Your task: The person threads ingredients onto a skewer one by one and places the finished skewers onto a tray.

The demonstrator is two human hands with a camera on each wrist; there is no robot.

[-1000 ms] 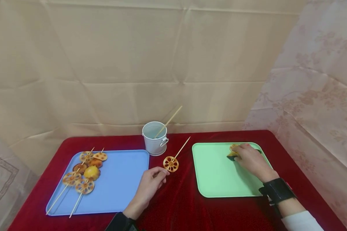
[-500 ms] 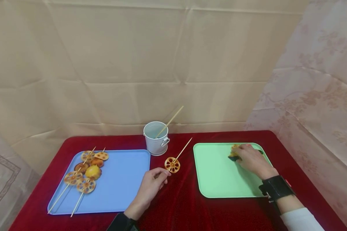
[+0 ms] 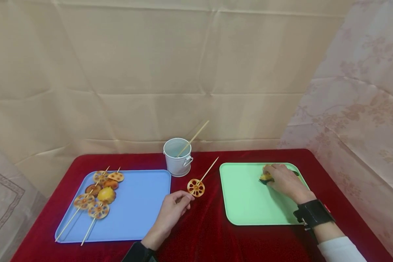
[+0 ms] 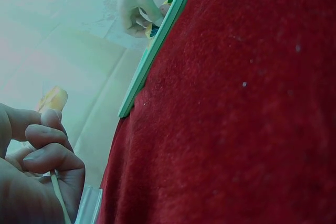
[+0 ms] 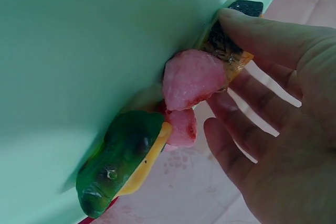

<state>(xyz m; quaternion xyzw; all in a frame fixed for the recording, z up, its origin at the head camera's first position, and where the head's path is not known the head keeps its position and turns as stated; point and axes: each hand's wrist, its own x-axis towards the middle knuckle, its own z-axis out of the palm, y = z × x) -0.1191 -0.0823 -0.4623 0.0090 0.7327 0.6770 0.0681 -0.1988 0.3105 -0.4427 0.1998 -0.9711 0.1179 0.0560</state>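
Observation:
In the head view my left hand (image 3: 171,211) pinches a wooden skewer (image 3: 210,170) above the red cloth between two trays. A lotus root slice (image 3: 195,187) sits on the skewer just beyond the fingertips. My right hand (image 3: 286,182) reaches over the far right of the green tray (image 3: 245,203). Its thumb and fingers close round a yellow pumpkin slice with dark rind (image 3: 265,177), partly hidden by the hand. In the right wrist view, pink chunks (image 5: 191,77) and another green-rinded slice (image 5: 123,156) lie beside it on the tray.
On the left, a blue tray (image 3: 137,203) bears two loaded skewers with lotus slices, a yellow piece (image 3: 106,195) and brown pieces. A small white bucket (image 3: 177,165) holding a bare skewer (image 3: 198,132) stands at the back. Cream cloth (image 3: 150,72) hangs behind the table.
The head view has shifted slightly. My right fingers cover a little more of the yellow pumpkin slice, while my left hand keeps its pinch on the skewer.

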